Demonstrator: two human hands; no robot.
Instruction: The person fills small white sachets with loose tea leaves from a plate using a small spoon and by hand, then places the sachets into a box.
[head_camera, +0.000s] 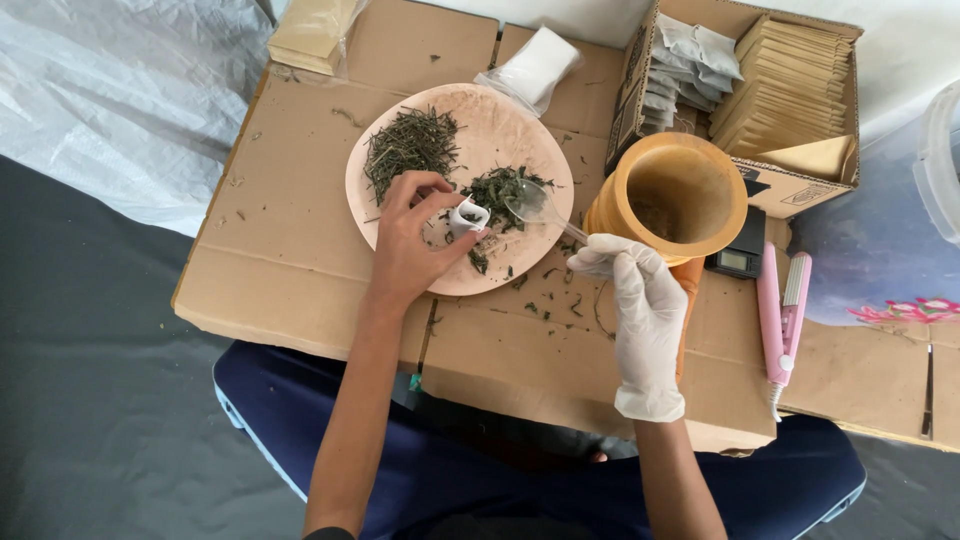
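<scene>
Illumination: soft, even daylight, bright overall. Shadows short and faint under the round pink plate (400, 250) and the tan wooden mortar (672, 196). White wall strip at top right near overexposed. Clear plastic spoon (535, 205) shows mild glare. Focus sharp centre-frame; slight wide-angle stretching toward the edges. No motion blur noted.

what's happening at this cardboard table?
A person's bare left hand holds a small white sachet open over a round pink plate of dried green herbs. The white-gloved right hand holds a clear plastic spoon with its bowl beside the sachet. A wooden mortar stands alongside.
</scene>
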